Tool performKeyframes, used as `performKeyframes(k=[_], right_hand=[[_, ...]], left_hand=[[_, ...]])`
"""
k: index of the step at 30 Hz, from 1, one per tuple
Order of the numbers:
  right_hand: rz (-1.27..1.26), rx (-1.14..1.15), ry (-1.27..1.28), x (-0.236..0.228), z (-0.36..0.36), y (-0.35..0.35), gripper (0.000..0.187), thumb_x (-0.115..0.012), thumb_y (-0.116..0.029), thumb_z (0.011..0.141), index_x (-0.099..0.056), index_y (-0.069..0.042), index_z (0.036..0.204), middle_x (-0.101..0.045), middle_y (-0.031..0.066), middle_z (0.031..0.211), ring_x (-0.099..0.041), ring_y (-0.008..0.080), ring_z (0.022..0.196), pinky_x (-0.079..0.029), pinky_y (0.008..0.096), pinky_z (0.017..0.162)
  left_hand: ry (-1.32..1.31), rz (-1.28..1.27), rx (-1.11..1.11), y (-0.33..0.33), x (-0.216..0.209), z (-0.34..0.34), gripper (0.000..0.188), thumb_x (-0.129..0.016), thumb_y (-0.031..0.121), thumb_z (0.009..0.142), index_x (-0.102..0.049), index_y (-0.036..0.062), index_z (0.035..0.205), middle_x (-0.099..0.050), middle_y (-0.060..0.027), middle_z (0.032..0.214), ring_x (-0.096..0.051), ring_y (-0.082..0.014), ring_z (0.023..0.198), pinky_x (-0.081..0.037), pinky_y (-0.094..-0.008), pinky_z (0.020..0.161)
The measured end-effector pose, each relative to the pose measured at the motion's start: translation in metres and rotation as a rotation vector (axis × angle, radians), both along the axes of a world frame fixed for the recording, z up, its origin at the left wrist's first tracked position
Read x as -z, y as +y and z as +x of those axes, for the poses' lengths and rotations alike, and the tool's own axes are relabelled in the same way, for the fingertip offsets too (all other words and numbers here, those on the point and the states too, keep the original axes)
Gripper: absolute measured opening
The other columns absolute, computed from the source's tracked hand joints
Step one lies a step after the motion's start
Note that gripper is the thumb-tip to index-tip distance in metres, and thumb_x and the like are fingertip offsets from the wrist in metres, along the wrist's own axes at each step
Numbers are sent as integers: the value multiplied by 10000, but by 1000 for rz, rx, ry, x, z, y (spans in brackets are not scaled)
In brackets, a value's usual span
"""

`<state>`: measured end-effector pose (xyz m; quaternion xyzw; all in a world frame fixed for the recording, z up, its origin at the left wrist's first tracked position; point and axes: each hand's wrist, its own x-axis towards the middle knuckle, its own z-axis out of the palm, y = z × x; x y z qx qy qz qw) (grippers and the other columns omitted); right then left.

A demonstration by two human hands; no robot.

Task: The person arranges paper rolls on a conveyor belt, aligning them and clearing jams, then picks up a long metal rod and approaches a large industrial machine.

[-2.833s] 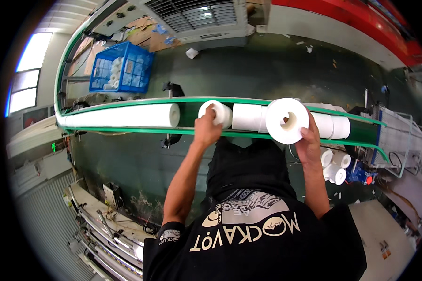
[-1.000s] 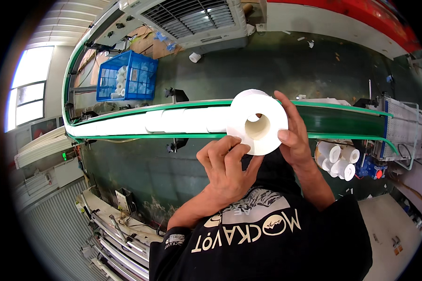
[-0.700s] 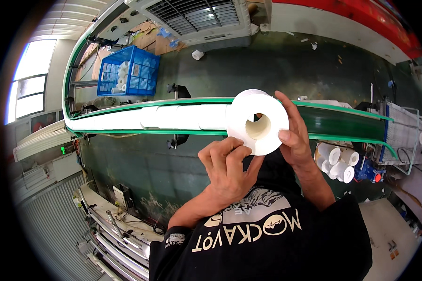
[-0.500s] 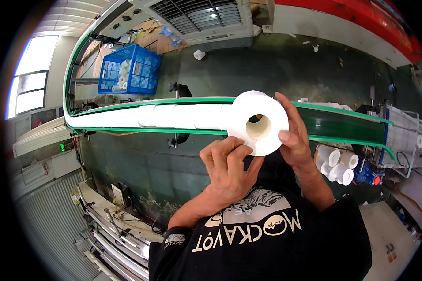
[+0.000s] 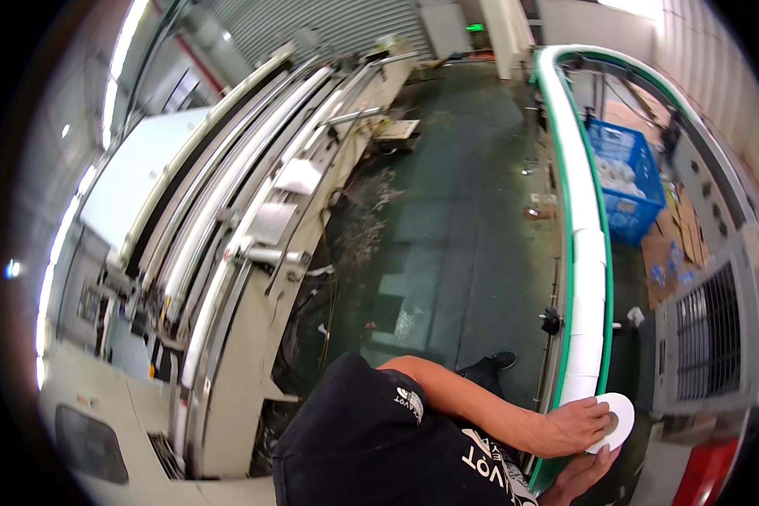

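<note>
At the lower right, a white paper roll [image 5: 623,419] is held over the green-edged conveyor, its flat end and hollow core showing. My left hand [image 5: 575,424] is closed on the roll's near side, with fingertips by the core. Beneath it, my right hand [image 5: 584,477] grips the roll's lower edge and is partly cut off by the frame's rim. A row of white rolls [image 5: 588,295] lies end to end in the conveyor channel [image 5: 567,337], reaching right up to the held roll.
Left of the aisle stands a long machine with rollers [image 5: 228,185]. Beyond the conveyor sit a blue crate [image 5: 632,215] with white rolls inside and a grey grilled unit [image 5: 713,329]. Flattened cardboard [image 5: 687,232] lies on the floor near the crate.
The view has swung far to the left, bringing the long machine and aisle into sight. Both hands still hold the roll, now at the lower right of the picture.
</note>
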<state>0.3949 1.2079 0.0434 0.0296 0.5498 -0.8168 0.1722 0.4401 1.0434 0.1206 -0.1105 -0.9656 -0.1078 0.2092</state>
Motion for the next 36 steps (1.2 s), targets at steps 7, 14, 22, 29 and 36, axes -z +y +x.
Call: performKeyframes(k=[7,14,22,29,36], right_hand=[[-50,-291,218,-62,-25,-62,833,-635,-407,918,-256,-21,1552,-369,203,1516,-381,362,1410,-331,484,1142],[105,-390,570,-71,-20,-96,1215,-859,-459,721,-126,-34,1591,-288,214,1571,-321,367,1447,-278,489,1170],[149,-239,568,-69,-7,-105,1285,-905,-467,683,-109,-31,1593,-372,247,1502,-428,362,1379,-417,507,1089],[68,-171,634,-90,-18,-128,1279,-922,-284,637,-108,0,1582,-391,206,1494,-449,325,1361,-373,467,1128],[95,-310,866,-102,-15,-133,1353,-936,-84,600,-9,-16,1583,-380,227,1499,-496,325,1332,-430,438,1091]], left_hand=[[-95,762,-263,-84,-18,17,442,-808,299,744,-672,8,1048,-648,-102,986,-557,-241,931,-463,-371,805],[-417,2210,-48,-133,9,25,438,-716,369,923,-674,37,1205,-695,-43,1120,-604,-153,1086,-406,-340,1002],[-549,2674,219,-108,35,38,672,-680,389,935,-435,59,1467,-544,-63,1408,-477,-227,1307,-312,-403,1120],[-468,2824,343,-105,37,12,623,-704,327,912,-481,100,1448,-553,-79,1437,-487,-253,1343,-297,-467,1170],[-365,2604,553,-121,31,22,633,-689,414,905,-491,42,1377,-544,-115,1238,-516,-270,1211,-430,-454,1063]])
